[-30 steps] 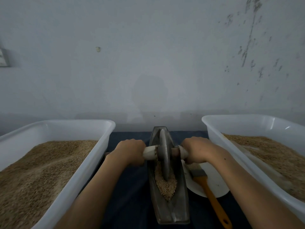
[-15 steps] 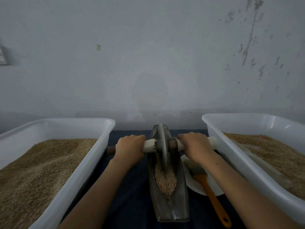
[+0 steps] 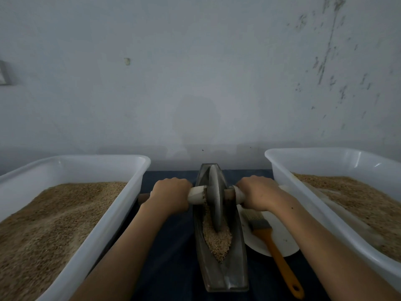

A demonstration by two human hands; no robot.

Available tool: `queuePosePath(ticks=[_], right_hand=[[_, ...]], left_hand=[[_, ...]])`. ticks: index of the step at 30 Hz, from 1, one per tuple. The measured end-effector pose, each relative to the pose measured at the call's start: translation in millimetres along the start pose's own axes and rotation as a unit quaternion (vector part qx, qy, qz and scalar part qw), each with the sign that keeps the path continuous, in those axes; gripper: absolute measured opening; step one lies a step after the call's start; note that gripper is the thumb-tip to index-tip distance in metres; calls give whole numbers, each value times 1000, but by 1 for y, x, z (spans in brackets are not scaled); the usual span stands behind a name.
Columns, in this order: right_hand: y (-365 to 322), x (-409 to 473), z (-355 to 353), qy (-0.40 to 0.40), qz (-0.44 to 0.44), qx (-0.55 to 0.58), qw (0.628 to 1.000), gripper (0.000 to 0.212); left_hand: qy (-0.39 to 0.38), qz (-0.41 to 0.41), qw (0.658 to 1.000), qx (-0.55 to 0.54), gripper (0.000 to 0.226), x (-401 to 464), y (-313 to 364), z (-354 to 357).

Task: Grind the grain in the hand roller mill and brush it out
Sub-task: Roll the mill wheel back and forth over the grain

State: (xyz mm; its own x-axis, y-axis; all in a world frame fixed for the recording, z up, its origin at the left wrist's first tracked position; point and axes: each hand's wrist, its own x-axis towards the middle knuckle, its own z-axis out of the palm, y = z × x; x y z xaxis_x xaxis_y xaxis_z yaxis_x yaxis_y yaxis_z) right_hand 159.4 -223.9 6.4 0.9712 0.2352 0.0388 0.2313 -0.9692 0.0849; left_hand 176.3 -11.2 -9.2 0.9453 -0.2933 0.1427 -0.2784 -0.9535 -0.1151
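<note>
A grey boat-shaped metal trough (image 3: 225, 276) lies lengthwise in the middle of the table, with a heap of grain (image 3: 217, 241) in it. An upright metal grinding wheel (image 3: 214, 198) stands in the trough toward its far end, on a crosswise axle with pale handles (image 3: 196, 194). My left hand (image 3: 170, 195) grips the left handle. My right hand (image 3: 259, 193) grips the right handle. A brush (image 3: 272, 244) with an orange handle rests on a white plate (image 3: 288, 242) just right of the trough, under my right forearm.
Two large white plastic tubs of grain flank the trough: the left tub (image 3: 121, 205) and the right tub (image 3: 288, 190). A dark blue cloth (image 3: 171, 257) covers the table. A grey wall (image 3: 195, 72) rises right behind.
Both hands have rolled the wheel away from me along the trough, toward its far end. More grain lies uncovered behind the wheel.
</note>
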Motion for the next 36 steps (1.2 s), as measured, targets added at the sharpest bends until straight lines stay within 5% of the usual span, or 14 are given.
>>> queuePosePath(ticks=[7, 11, 18, 22, 31, 36], right_hand=[[-3, 4, 18, 173, -10, -8, 985, 11], [-2, 3, 12, 114, 2, -2, 994, 14], [-2, -3, -6, -56, 1, -7, 998, 13], [-2, -2, -8, -67, -2, -4, 998, 15], [-4, 4, 14, 139, 9, -23, 990, 11], [-4, 4, 14, 134, 9, -19, 991, 9]], left_hand=[[111, -28, 993, -10, 22, 1, 0, 14], [116, -19, 993, 0, 22, 2, -1, 13], [-32, 10, 999, 1, 39, 1, -4, 0], [-65, 4, 998, -22, 44, 1, -4, -2], [119, -29, 992, -10, 17, -2, 1, 12], [132, -24, 991, -11, 20, -1, 1, 14]])
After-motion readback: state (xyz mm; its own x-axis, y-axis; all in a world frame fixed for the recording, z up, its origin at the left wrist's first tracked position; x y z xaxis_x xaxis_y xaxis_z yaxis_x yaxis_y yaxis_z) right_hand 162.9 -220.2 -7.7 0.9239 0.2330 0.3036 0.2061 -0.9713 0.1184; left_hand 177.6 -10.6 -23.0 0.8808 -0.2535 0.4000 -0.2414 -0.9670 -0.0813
